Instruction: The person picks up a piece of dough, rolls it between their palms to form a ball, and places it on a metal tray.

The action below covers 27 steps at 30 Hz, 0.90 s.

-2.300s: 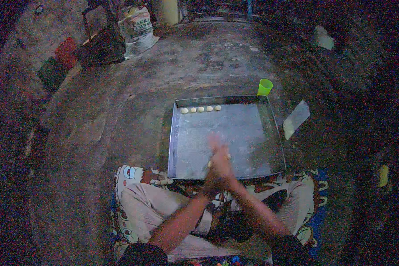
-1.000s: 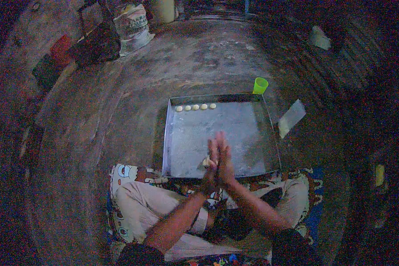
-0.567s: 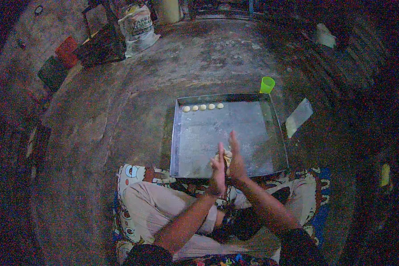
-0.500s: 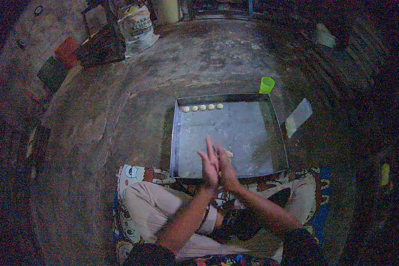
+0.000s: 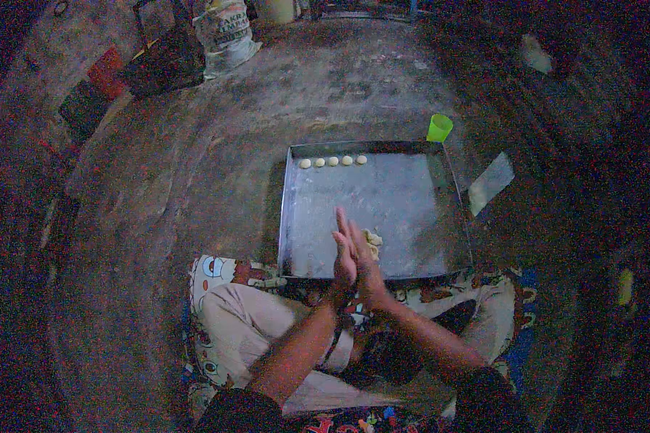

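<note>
Here, my left hand (image 5: 344, 252) and right hand (image 5: 362, 261) stand palm to palm, fingers straight and pointing away from me, over the near edge of the metal baking tray (image 5: 296, 238). The grip is flat, closed on a pale dough piece (image 5: 372, 242) that shows at the right palm's edge. Four dough balls (image 5: 332, 161) line the tray's far rim, left of the green cup (image 5: 439, 128).

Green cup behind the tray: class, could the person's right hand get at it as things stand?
Probably yes, once freed. The right hand is pressed against the left hand around dough; only the open tray lies between it and the green cup.
</note>
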Each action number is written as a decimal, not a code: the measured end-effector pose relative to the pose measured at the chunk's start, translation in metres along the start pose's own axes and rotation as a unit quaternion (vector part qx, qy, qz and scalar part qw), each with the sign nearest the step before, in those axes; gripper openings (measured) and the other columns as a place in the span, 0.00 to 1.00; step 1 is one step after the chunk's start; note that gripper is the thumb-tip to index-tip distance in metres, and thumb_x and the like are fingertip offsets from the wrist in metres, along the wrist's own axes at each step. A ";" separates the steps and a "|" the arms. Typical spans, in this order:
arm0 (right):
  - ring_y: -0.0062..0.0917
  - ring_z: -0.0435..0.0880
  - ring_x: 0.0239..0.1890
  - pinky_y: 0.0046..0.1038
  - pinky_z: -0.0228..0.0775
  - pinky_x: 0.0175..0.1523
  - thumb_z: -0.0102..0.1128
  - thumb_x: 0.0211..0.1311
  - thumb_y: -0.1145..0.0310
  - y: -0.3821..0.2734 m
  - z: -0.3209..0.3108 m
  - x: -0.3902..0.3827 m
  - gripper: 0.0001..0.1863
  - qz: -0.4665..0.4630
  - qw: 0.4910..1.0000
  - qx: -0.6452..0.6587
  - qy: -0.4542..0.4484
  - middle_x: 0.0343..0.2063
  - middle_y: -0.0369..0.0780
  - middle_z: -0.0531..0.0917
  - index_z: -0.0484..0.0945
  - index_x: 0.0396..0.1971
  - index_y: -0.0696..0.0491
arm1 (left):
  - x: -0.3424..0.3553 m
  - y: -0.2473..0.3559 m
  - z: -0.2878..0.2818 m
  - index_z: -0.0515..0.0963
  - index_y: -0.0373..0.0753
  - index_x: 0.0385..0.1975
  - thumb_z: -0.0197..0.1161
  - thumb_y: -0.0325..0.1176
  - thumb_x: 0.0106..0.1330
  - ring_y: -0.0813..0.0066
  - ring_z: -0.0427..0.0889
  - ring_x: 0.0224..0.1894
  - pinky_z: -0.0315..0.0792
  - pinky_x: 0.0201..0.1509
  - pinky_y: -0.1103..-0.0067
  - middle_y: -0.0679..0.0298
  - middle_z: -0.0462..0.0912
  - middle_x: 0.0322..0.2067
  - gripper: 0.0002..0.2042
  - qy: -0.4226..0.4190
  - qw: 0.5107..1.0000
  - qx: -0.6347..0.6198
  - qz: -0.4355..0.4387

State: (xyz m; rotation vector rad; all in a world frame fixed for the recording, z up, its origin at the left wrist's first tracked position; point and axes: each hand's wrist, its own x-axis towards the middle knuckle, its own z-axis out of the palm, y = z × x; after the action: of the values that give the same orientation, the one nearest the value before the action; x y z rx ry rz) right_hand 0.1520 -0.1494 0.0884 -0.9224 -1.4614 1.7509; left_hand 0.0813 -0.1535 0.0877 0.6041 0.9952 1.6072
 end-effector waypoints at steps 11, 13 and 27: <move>0.40 0.53 0.72 0.40 0.51 0.71 0.23 0.72 0.38 0.073 -0.026 0.013 0.37 -0.020 0.994 0.073 0.080 0.72 0.44 0.51 0.43 0.73 0.44 | 0.014 -0.036 -0.018 0.40 0.47 0.74 0.36 0.67 0.67 0.57 0.40 0.75 0.44 0.72 0.55 0.60 0.42 0.74 0.41 -0.079 0.993 -0.042 0.078; 0.39 0.53 0.72 0.40 0.50 0.71 0.26 0.72 0.38 0.043 -0.033 0.006 0.38 0.023 0.984 0.148 0.092 0.71 0.45 0.52 0.44 0.73 0.46 | -0.005 -0.042 0.005 0.38 0.46 0.73 0.33 0.69 0.66 0.58 0.37 0.75 0.38 0.73 0.58 0.59 0.39 0.74 0.42 -0.116 0.993 -0.018 0.021; 0.35 0.55 0.71 0.41 0.45 0.72 0.33 0.74 0.46 -0.025 -0.059 -0.013 0.34 -0.051 0.981 0.181 0.041 0.71 0.43 0.54 0.50 0.71 0.50 | -0.017 -0.046 0.048 0.38 0.44 0.73 0.31 0.64 0.71 0.58 0.32 0.75 0.35 0.75 0.69 0.50 0.37 0.73 0.39 0.049 0.937 0.304 0.164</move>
State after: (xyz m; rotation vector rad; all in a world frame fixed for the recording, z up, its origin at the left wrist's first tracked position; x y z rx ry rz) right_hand 0.2105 -0.1263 0.1073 -0.7065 -1.0690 1.8010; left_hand 0.1485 -0.1534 0.0753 1.1672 1.5483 1.6160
